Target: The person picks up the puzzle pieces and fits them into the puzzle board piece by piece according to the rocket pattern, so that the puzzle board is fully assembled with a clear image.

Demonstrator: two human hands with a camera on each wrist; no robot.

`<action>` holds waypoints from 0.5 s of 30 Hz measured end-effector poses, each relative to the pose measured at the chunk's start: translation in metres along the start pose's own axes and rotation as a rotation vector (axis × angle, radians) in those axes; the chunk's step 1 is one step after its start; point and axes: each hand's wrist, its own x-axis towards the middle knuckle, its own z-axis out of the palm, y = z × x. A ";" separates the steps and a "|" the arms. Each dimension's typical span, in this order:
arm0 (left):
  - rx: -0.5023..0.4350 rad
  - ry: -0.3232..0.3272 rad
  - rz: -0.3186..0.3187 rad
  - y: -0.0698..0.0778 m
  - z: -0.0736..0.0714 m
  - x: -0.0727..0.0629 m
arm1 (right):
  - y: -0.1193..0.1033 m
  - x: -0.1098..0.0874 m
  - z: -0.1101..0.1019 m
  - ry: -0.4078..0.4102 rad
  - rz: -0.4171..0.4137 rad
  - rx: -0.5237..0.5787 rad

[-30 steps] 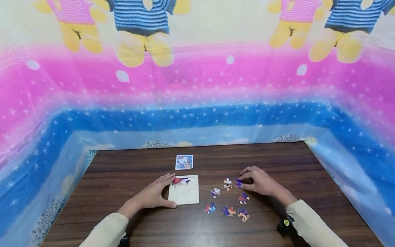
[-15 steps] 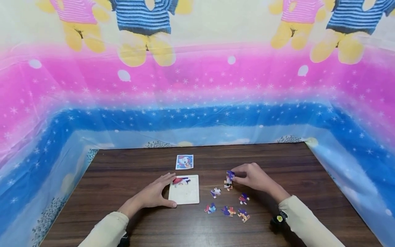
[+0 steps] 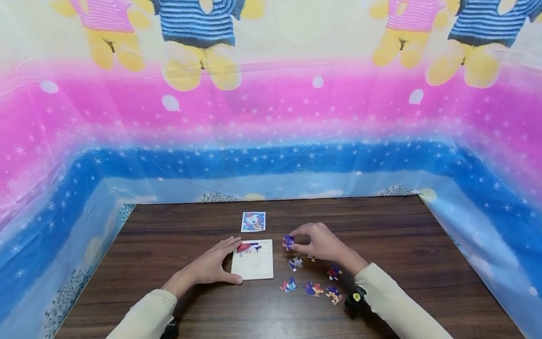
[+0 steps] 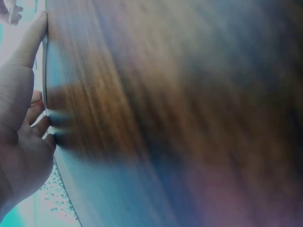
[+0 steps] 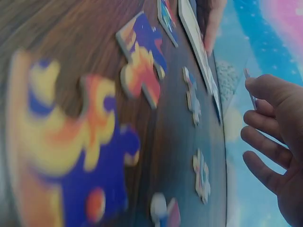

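A pale square puzzle tray (image 3: 254,266) lies on the table, with a few fitted pieces (image 3: 248,248) in its upper left, showing a red and white picture. My left hand (image 3: 209,265) rests at the tray's left side, fingers at the upper corner and thumb at the lower one. Just right of the tray, my right hand (image 3: 319,242) pinches a purple puzzle piece (image 3: 289,242) between thumb and fingertips. In the right wrist view this piece (image 5: 251,88) appears edge-on, off the table. Loose puzzle pieces (image 3: 313,288) lie below that hand, one partly hidden by it.
A small picture card (image 3: 253,221) with a white cartoon character lies behind the tray. Several loose pieces (image 3: 295,263) spread right of the tray across the dark wooden table (image 3: 182,226). A printed cloth (image 3: 271,160) surrounds the table's back and sides.
My right hand has picked up the purple piece from the far right of the loose group and carried it left toward the tray. My left hand stays in place.
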 end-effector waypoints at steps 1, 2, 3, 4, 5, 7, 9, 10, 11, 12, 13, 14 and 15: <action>0.000 -0.001 -0.001 0.000 0.000 0.000 | -0.003 0.003 0.003 -0.006 -0.005 -0.003; 0.001 -0.002 -0.003 0.000 0.000 0.000 | -0.005 0.006 0.005 -0.011 -0.008 -0.005; 0.001 -0.003 -0.005 0.000 0.000 0.000 | -0.007 0.009 0.008 -0.016 -0.011 -0.008; -0.001 -0.003 -0.006 0.000 0.000 0.000 | -0.010 0.012 0.010 -0.021 -0.018 -0.008; -0.001 -0.004 -0.009 0.000 0.000 0.000 | -0.012 0.015 0.012 -0.024 -0.024 -0.011; -0.003 -0.004 -0.012 0.000 0.000 0.000 | -0.015 0.020 0.016 -0.034 -0.033 -0.019; -0.004 -0.003 -0.015 -0.001 0.000 0.001 | -0.017 0.025 0.020 -0.046 -0.038 -0.024; -0.004 -0.004 -0.015 -0.001 0.000 0.001 | -0.018 0.027 0.021 -0.052 -0.040 -0.028; -0.003 -0.004 -0.016 -0.001 0.000 0.001 | -0.019 0.030 0.023 -0.057 -0.043 -0.033; -0.004 -0.004 -0.015 -0.001 0.000 0.001 | -0.019 0.032 0.024 -0.061 -0.043 -0.038; -0.003 -0.004 -0.015 -0.001 0.000 0.001 | -0.020 0.034 0.025 -0.063 -0.047 -0.045; -0.002 -0.004 -0.015 -0.001 -0.001 0.001 | -0.020 0.036 0.026 -0.067 -0.051 -0.050; -0.003 -0.005 -0.015 -0.001 -0.001 0.001 | -0.021 0.037 0.028 -0.070 -0.055 -0.053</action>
